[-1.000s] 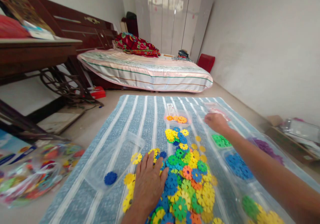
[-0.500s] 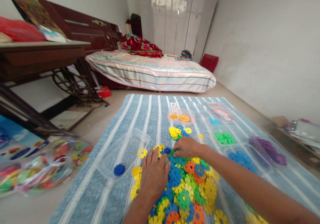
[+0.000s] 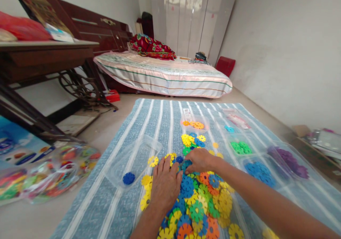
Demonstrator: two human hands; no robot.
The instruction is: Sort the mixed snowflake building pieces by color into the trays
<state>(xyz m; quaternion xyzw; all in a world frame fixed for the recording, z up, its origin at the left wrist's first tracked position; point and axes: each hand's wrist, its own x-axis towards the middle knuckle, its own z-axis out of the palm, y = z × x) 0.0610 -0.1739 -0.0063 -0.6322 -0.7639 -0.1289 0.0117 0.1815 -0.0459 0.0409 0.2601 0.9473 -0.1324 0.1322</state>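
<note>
A heap of plastic snowflake discs (image 3: 196,210) in yellow, blue, green and orange lies in front of me on the striped cloth. My left hand (image 3: 166,182) rests on the heap's left side, palm down, fingers stretched out. At the heap's far edge my right hand (image 3: 201,159) points down and left, its fingers bent against a blue snowflake disc (image 3: 186,167); the grip is partly hidden. A dark blue disc (image 3: 179,159) lies between the two hands. Just beyond the right hand is a small cluster of yellow, blue and green discs (image 3: 188,139).
A clear box (image 3: 112,161) with one dark blue disc stands left. Other boxes hold orange discs (image 3: 197,125), green discs (image 3: 241,147), blue discs (image 3: 259,174) and purple discs (image 3: 289,161). Bags of colourful pieces (image 3: 50,178) lie on the floor beside the striped cloth (image 3: 87,200).
My right fingers have shifted slightly at the heap's far edge; a green disc by them has given way to a blue one. My left hand stays flat. The view has moved slightly.
</note>
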